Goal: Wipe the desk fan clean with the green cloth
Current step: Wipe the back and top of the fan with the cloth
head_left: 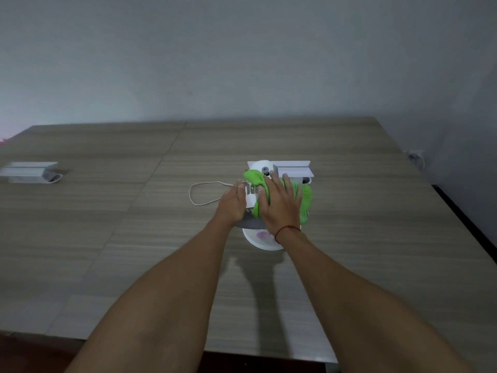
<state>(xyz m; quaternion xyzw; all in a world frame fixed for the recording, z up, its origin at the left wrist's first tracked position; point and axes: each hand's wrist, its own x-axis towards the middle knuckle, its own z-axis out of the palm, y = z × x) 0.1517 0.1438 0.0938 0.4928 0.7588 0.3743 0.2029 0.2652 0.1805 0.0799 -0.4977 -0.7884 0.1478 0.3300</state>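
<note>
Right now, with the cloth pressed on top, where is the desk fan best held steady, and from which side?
Probably at the white grille edge of the desk fan, from its left, where the left hand already cups it. The right hand presses the green cloth onto the top and right, and the round base is small, so a left-side brace resists tipping.

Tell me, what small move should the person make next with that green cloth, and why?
Probably slide the right hand with the green cloth sideways across the desk fan, toward the slotted white part still uncovered beside the left hand. The cloth is bunched over one side only, and the left hand already steadies the fan.
</note>
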